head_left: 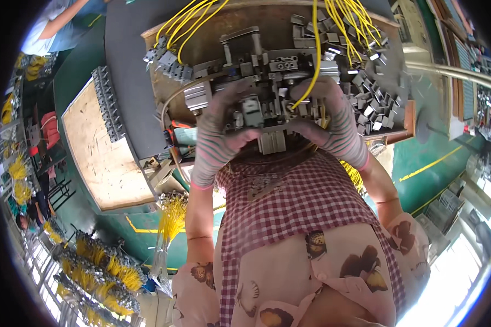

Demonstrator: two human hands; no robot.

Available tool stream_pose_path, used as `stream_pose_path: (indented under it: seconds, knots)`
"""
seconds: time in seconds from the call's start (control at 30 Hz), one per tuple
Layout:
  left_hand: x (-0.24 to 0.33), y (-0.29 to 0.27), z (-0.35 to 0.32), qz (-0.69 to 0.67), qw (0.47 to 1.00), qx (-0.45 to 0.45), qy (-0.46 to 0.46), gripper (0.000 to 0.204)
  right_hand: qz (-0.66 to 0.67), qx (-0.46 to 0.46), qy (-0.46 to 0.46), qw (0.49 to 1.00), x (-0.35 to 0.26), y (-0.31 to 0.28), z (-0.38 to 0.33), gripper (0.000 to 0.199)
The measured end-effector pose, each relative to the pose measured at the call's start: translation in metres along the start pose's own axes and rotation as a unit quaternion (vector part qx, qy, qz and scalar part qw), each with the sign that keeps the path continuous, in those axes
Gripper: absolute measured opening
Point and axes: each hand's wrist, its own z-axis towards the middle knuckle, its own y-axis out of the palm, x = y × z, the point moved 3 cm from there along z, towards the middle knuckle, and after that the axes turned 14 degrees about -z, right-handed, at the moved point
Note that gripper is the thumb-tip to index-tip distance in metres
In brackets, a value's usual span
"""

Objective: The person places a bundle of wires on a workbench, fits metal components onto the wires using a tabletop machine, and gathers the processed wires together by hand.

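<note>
Dark bench (128, 49), hands (215, 117) (334, 117) curled inward

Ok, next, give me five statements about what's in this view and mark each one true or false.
1. The left hand and right hand both wear striped gloves. True.
2. The loose metal pieces are heaped left of the left hand. False: the heap is right of the metal fixture.
3. A yellow cable curves down near the right hand. True.
4. The apron is plain blue. False: the apron is red-and-white checked.
5. A wooden board lies to the left. True.
</note>
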Motion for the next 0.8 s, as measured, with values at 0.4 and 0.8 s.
stream_pose_path:
  seconds: [0.4,0.8]
  knots:
    - [0.006,0.047,0.009,0.257,0.95,-0.16,0.081,0.099,0.039,-0.038,-0.041,0.998,0.018,-0.008,-0.011,0.043]
    - [0.007,0.048,0.001,0.246,0.956,-0.1,0.126,0.08,0.087,-0.08,-0.036,0.992,0.025,-0.001,-0.009,0.053]
